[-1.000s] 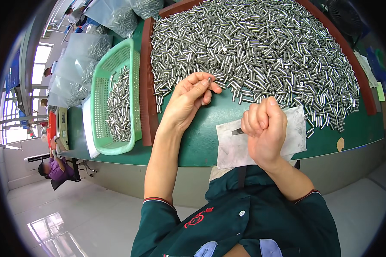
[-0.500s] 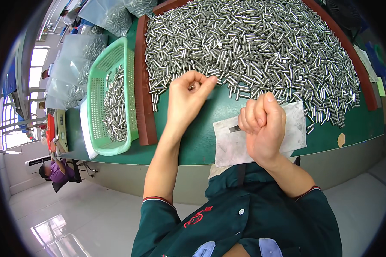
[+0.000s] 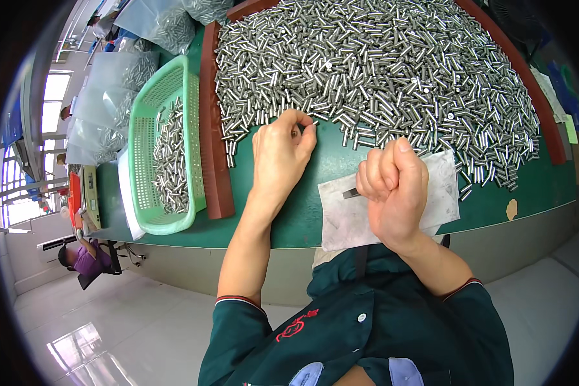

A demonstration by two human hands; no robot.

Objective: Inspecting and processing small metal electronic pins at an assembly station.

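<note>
Small shiny metal pins [image 3: 373, 71] lie in a wide, thick layer over the green table. At the near edge of this layer, my left hand [image 3: 280, 151] is closed, fingers curled in and thumb against them. A pin end shows at its fingertips; whether more are inside the palm is hidden. My right hand [image 3: 397, 190] is held as a fist, palm side up, above a smudged white cloth or paper sheet [image 3: 341, 222]. From that fist sticks out the dark, flat end of a metal tool [image 3: 352, 193]; the rest of it is covered by the fingers.
Left of a brown wooden rail [image 3: 215, 161] stands a green perforated basket [image 3: 135, 186] with more pins. Clear plastic bags of pins [image 3: 112, 90] lie beyond it. Another brown rail [image 3: 540, 109] bounds the right side. A person in purple [image 3: 90, 257] sits at far left.
My left hand has turned and its fingers have closed further, with the wrist shifting slightly right. The right hand and its tool stay almost still.
</note>
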